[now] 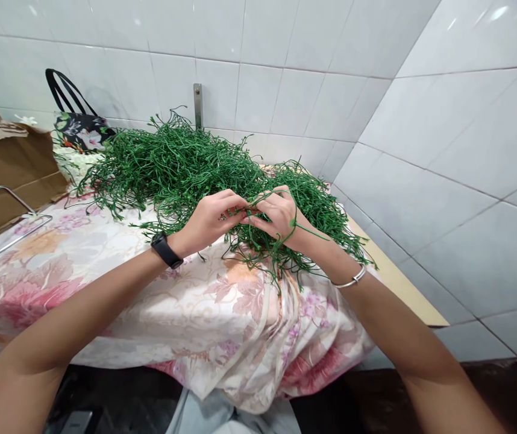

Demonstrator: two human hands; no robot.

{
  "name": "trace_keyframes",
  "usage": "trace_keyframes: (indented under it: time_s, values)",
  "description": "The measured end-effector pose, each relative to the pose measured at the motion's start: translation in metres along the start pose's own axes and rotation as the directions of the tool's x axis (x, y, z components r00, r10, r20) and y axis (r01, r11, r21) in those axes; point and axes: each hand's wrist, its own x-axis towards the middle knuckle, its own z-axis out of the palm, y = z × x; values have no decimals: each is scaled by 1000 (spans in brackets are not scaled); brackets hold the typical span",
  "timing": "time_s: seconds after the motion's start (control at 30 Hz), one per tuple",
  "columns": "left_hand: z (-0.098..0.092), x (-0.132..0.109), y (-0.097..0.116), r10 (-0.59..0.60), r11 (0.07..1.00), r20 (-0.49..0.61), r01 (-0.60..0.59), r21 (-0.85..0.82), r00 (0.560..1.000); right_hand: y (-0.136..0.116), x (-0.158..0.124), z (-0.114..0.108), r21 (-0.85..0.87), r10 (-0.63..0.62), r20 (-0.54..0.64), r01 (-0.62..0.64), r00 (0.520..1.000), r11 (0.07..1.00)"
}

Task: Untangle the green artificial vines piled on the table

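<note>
A big heap of thin green plastic-looking stems (186, 163) with small bud tips spreads over the table. In front of its right part, my left hand (216, 217) and my right hand (279, 214) meet with their fingertips close together. Both hands are closed in a pinch on a green stem (310, 231), whose length runs across my right hand and sticks out past the wrist. The exact grip point is hidden between the fingers. A black watch is on my left wrist, a light bangle on my right.
A floral cloth (150, 313) covers the table and bunches at the front edge. At left stand a cardboard box (9, 175) and a bent metal wire frame (9, 191). Behind are a black floral bag (82, 129), white flowers (75, 163) and a tiled wall (263, 90).
</note>
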Motion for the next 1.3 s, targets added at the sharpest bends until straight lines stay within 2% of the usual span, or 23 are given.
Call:
trace_keyframes:
  time_s: [0.17, 0.33, 0.5, 0.67, 0.73, 0.83, 0.9, 1.07, 1.13, 1.23, 1.3]
  values:
    - [2, 0, 0, -1, 1000, -9, 1, 16, 1000, -2, 1, 1, -51, -24, -54, 22, 998, 998]
    - [4, -1, 3, -111, 994, 13, 111, -18, 994, -5, 1, -2, 35, -16, -36, 17, 999, 999]
    - [3, -2, 6, -232, 959, 12, 231, -167, 973, -5, 0, -1, 43, -38, -85, 42, 996, 998]
    - [2, -1, 5, -226, 963, 74, 235, -132, 971, -8, 1, -3, 64, -25, -112, 32, 993, 997]
    - [2, 0, 3, -243, 955, 144, 263, -138, 959, -10, 1, -4, 111, -11, -81, 20, 997, 994]
    - [1, 1, 0, -282, 933, 275, 330, -145, 919, -14, 3, -7, 235, 12, 36, -21, 999, 972]
    - [2, 2, -2, -299, 917, 324, 364, -163, 897, -16, 4, -8, 294, 28, 105, -58, 994, 954]
    - [3, 2, -4, -370, 896, 250, 414, -157, 895, -21, 4, -12, 302, 73, 176, -124, 982, 945]
    - [2, 3, -4, -391, 881, 263, 441, -169, 882, -22, 3, -12, 321, 85, 190, -143, 978, 936]
    - [-2, 5, -3, -373, 808, 357, 489, -328, 857, -20, 2, -12, 434, 73, 197, -154, 978, 888]
    - [-6, 6, -1, -309, 693, 424, 507, -512, 851, -18, 2, -13, 542, 90, 197, -185, 976, 820]
